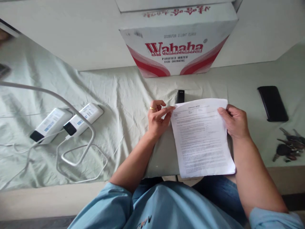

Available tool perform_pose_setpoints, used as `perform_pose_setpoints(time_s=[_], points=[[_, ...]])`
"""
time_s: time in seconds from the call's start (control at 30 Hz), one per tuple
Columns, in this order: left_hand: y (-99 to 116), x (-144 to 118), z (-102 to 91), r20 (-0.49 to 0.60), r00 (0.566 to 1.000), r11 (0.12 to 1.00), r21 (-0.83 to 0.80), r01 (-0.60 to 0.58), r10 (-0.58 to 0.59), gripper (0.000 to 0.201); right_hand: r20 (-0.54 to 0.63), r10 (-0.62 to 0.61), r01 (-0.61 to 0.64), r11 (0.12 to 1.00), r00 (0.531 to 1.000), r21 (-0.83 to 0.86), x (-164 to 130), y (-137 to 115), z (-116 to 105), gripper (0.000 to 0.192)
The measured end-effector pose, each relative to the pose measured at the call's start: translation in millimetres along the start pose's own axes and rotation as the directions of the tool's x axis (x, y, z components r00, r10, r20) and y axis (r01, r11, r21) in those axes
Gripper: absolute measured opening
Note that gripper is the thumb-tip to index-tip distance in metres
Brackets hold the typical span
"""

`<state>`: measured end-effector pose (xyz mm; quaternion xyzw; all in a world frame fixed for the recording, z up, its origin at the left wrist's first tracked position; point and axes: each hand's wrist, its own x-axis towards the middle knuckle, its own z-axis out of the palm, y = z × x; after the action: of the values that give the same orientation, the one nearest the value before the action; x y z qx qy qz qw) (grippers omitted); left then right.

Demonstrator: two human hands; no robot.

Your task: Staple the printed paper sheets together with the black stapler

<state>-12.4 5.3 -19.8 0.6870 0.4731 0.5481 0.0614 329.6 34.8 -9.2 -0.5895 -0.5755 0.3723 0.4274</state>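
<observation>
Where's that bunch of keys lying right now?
In the head view, the keys lie on the cloth at the far right edge, just below the black phone and right of the right hand.

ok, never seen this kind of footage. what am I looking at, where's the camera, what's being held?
There is one picture, from a camera worn on a person's head, looking down at their own bare hands; no machine is involved. The left hand pinches the top left corner of a white printed paper sheet, and the right hand grips its right edge. On the pale green cloth lie two white power banks with cables, a small black rectangular device, a black phone and a bunch of keys. A white and red Wahaha water carton stands behind.
</observation>
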Motion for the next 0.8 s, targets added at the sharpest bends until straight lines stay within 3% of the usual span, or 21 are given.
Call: perform_pose_setpoints(time_s=[0.17,0.27,0.33,0.47,0.6,0.8], points=[[2.4,-0.7,0.0,0.01,0.999,0.997,0.072,-0.038,0.038,0.026,-0.005,-0.007,0.007,1.0,1.0,-0.015,0.1,0.7,-0.5,0.042],[5.1,0.7,-0.6,0.026,1.0,0.996,0.086,-0.005,0.003,0.017,-0.003,-0.015,0.015,1.0,1.0,-0.017,-0.6,0.3,-0.7,0.042],[5.9,2.3,-1.9,0.07,0.995,0.997,0.055,0.061,-0.065,0.009,-0.003,-0.019,0.019,1.0,1.0,-0.007,-0.9,0.7,-0.7,0.041],[6.1,5.0,-4.0,0.16,0.958,0.968,-0.042,0.249,-0.24,0.03,0.001,-0.019,0.019,1.0,1.0,0.004,-1.0,1.9,-0.6,0.042],[6.6,5.0,-1.8,0.147,0.917,0.909,-0.144,0.392,-0.372,0.034,0.005,-0.015,0.015,1.0,1.0,0.008,-1.3,1.8,-0.9,0.042],[5.4,5.6,1.2,0.109,0.856,0.826,-0.228,0.516,-0.505,0.037,0.014,-0.005,0.006,1.0,1.0,-0.011,0.3,-3.2,0.8,0.045]])
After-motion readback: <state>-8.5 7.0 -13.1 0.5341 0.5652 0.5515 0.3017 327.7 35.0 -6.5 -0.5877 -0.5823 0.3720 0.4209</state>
